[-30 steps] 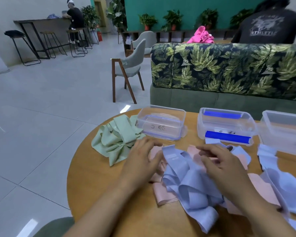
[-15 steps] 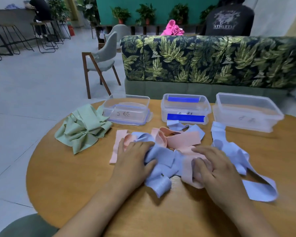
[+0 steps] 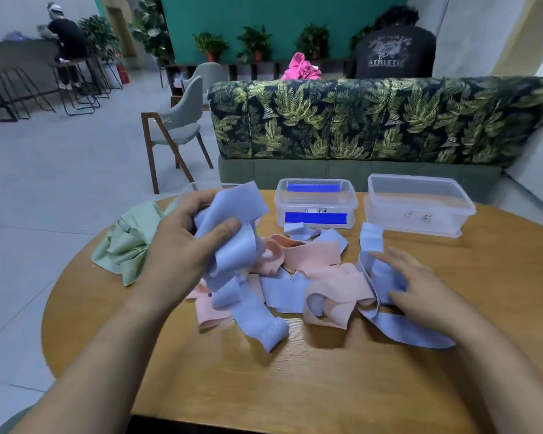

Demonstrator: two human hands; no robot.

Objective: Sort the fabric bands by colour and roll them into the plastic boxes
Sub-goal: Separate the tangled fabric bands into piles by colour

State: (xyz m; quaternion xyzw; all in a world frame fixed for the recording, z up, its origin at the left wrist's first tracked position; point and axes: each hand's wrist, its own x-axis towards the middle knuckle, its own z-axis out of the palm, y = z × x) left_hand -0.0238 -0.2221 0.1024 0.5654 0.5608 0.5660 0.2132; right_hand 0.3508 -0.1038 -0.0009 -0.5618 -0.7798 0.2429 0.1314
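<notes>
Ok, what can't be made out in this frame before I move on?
Left box: head view, almost wholly hidden behind the left hand and its raised blue band.
Labels on the middle box and right box: head view, too small to read.
Pink bands: head view, overlapping blue bands hide their count.

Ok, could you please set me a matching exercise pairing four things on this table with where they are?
1 green bands
2 raised blue band
3 blue-taped box
4 right hand

a gripped by the left hand
b heaped near the table's left edge
c resting on a second blue band
d standing at the far edge

Pairs: 1-b, 2-a, 3-d, 4-c
</notes>
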